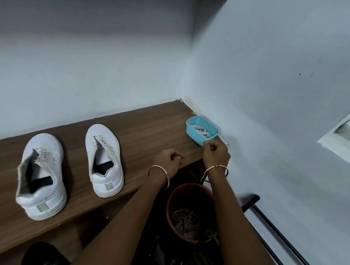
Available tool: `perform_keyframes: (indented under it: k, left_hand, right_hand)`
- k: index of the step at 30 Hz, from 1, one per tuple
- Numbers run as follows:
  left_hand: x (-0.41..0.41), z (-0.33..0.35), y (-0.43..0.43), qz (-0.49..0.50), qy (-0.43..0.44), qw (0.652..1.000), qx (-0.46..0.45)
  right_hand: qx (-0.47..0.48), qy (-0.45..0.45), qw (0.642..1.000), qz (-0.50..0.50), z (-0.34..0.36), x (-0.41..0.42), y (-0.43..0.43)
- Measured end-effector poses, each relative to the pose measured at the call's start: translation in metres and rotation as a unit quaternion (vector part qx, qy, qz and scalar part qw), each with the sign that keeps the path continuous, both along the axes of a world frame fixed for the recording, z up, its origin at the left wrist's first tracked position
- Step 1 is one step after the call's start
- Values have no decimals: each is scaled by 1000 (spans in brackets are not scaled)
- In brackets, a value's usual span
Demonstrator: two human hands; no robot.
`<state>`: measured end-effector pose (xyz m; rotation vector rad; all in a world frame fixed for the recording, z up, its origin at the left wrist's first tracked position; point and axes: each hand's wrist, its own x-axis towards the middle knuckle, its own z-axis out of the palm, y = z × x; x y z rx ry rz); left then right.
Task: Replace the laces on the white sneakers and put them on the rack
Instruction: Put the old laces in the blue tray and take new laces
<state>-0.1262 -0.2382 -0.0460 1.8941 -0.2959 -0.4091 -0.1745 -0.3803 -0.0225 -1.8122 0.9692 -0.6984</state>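
Note:
Two white sneakers without laces stand on the wooden table [142, 127], heels toward me: the left sneaker [41, 176] and the right sneaker [103, 159]. A blue plastic box [200, 138] with coiled white laces [202, 130] inside sits in the table's far right corner. My right hand [216, 154] hovers at the box's near edge with fingers curled, holding nothing that I can see. My left hand [168, 161] is over the table's right edge, fingers curled and empty. Both wrists wear metal bangles.
Below the table's right end stands a red-brown bucket [170, 208] holding old brownish laces [186, 221]. A black metal rack frame [274, 226] runs along the right wall. Walls close the corner behind and right. A dark object [42, 254] lies at bottom left.

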Motion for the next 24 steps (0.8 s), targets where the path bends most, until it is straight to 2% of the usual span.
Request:
perform_keyframes:
  k: [3,7,12,15,18,21,24]
  left_hand:
    - [14,8,-7,0,-15,1000,6]
    - [40,14,-27,-16,-11,999,31]
    - [79,16,-65,-59,-11,997,44]
    - [95,9,-78,-98,-64,990,79]
    - [111,0,-92,-136,-105,977,125]
    - [119,-6,-99,-151,-116,972,135]
    - [124,-13,-100,-138,-137,971,142]
  right_hand:
    - [-19,3,1000,-21,9,12,-10]
    - [37,77,996,-34,9,25,-36]
    - [74,97,993,-2,-5,39,-62]
    - [25,93,993,62,-11,44,-67]
    - [-41,147,982,114,-16,52,-74]
    - [-98,191,969,126,-24,59,-80]
    - [-138,188,966,110,-32,60,-79]
